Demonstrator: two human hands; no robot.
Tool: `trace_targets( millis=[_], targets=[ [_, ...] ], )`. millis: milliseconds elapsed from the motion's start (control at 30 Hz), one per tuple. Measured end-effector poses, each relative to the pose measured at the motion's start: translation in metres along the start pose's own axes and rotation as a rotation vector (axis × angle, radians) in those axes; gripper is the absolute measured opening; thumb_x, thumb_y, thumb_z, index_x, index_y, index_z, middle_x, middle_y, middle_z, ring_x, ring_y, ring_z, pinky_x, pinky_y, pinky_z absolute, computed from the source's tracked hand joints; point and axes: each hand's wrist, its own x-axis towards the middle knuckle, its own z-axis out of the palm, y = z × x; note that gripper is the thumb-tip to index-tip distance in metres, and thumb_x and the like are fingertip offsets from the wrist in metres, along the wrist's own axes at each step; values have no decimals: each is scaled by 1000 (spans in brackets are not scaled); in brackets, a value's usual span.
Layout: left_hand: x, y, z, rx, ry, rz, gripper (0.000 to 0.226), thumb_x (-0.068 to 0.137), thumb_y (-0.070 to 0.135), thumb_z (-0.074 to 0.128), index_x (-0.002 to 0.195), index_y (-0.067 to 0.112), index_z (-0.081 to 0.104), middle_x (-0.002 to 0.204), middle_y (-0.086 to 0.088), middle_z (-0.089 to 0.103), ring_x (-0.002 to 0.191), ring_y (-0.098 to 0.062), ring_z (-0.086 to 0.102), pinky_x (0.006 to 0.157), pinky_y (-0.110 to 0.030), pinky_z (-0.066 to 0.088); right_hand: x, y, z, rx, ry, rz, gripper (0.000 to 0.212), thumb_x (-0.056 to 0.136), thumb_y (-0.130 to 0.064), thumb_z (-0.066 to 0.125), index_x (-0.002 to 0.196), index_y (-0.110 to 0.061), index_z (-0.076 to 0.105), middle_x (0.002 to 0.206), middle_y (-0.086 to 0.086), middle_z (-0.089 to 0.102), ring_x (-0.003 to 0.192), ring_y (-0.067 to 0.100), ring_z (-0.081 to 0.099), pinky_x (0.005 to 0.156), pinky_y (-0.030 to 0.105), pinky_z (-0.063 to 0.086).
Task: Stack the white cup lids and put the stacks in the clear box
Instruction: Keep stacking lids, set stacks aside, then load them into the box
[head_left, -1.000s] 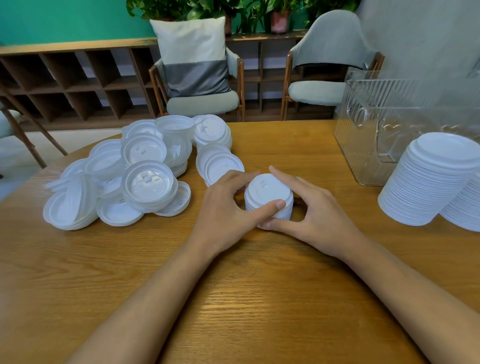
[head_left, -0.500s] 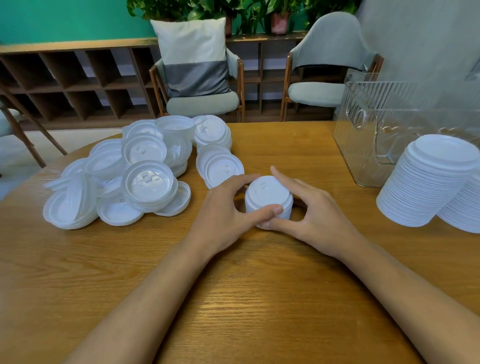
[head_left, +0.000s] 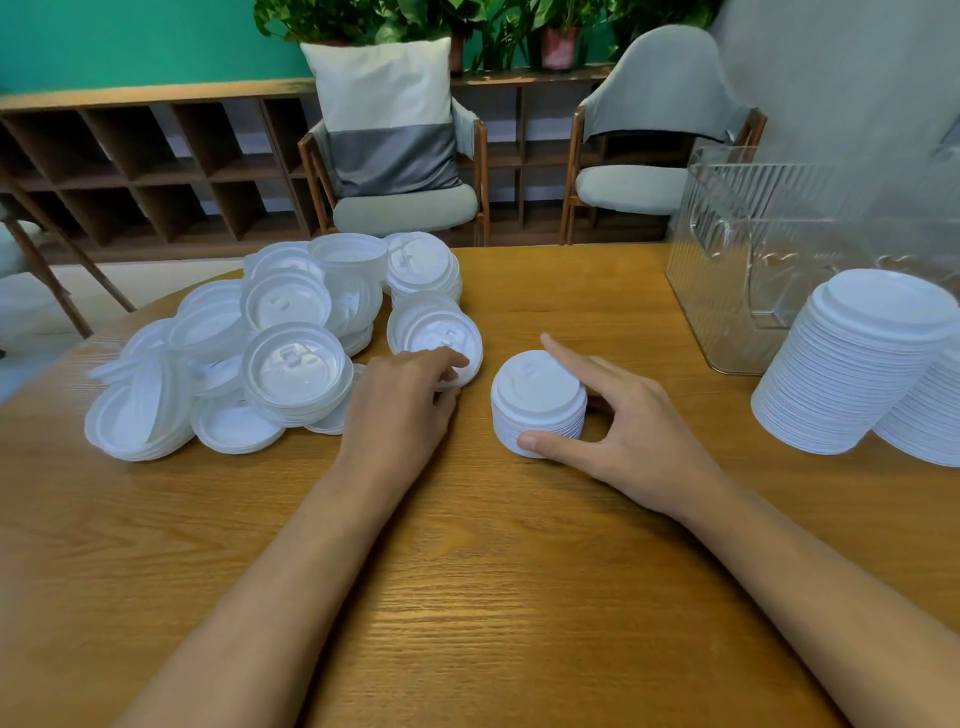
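Observation:
A short stack of white cup lids (head_left: 535, 395) stands on the wooden table (head_left: 519, 571) in front of me. My right hand (head_left: 634, 426) grips it, thumb on its near side and fingers round the far side. My left hand (head_left: 400, 410) is off that stack and to its left, pinching the near edge of a loose lid (head_left: 431, 327) that lies upside down. A heap of loose lids (head_left: 291, 364) spreads over the left of the table. The clear box (head_left: 727, 291) stands at the back right.
Two tall leaning stacks of lids (head_left: 852, 374) sit at the right edge, in front of the clear box. Two chairs (head_left: 405, 208) and a low wooden shelf (head_left: 156, 166) stand behind the table.
My left hand has let go of the short stack and moved left to a loose lid. My right hand stays on the stack.

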Motion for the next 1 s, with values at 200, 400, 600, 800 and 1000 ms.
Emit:
trace_targets(
  millis=[200,400,600,800,1000],
  targets=[
    [0,0,-1,-22,14,22,29,81,0,83,105,16,77,89,2,72,83,-21,69,74,-47,57,0,0,-1,2,-1,-3,97,75,-60,83,158,-43,38,131,-37,50,124,-22,41,97,-3,29],
    [0,11,-5,-195,157,12,18,84,12,85,98,14,74,89,5,65,82,-10,58,75,-31,50,-1,-2,-1,-2,5,-19,97,74,-62,82,158,-39,40,139,-31,51,129,-18,41,99,-2,29],
    [-1,29,-17,-583,258,-210,26,97,14,74,120,24,70,114,10,70,102,-6,66,82,-16,55,-1,-2,2,-4,29,-44,89,79,-55,81,157,-29,45,141,-24,53,132,-12,44,103,2,30],
    [2,36,-25,-1090,17,-407,45,97,8,72,138,26,67,93,-4,63,95,-20,75,84,-36,64,0,-2,1,18,26,-14,98,79,-56,84,160,-46,30,140,-35,47,134,-15,41,111,17,38],
    [0,37,-18,-899,-23,-331,31,96,15,75,126,24,73,80,-7,67,76,-14,67,72,-22,55,0,-5,1,48,19,-33,101,80,-52,86,160,-53,23,147,-28,49,138,-9,43,116,36,44]
  ],
)
